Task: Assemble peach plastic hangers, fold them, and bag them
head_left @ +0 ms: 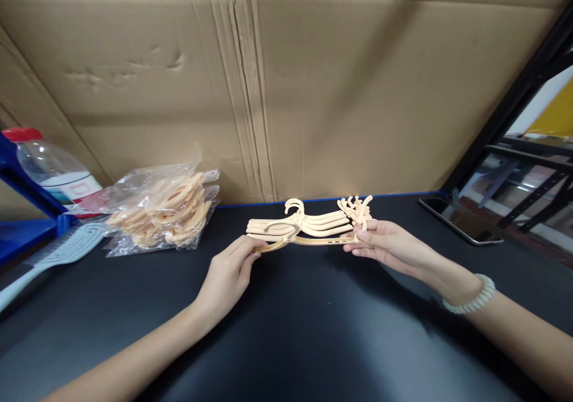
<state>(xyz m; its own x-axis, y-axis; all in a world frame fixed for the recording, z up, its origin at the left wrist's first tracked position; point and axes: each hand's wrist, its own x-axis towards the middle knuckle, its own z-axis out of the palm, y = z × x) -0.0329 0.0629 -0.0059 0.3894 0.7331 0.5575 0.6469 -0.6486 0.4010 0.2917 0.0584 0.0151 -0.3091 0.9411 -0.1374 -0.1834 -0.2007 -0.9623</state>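
A beige plastic clothes hanger (308,241) is held level above the black table, its hook toward the back. My left hand (230,264) is closed on the hanger's left end. At the opposite end my right hand (387,244) pinches the hanger, with thumb and fingers at a small curved beige piece (363,220); whether that piece is joined to the hanger I cannot tell. Just behind lies a stack of similar hangers (329,224), hooks pointing back. Beside the stack's right end is a small heap of beige hook-like pieces (351,206), partly hidden by my right hand.
Clear plastic bags of beige parts (165,211) lie at the left. Near them are a pale blue hairbrush (83,244) and a red-capped bottle (54,169). A phone (456,220) rests at the right. A cardboard wall (358,91) rises behind the black table (313,342).
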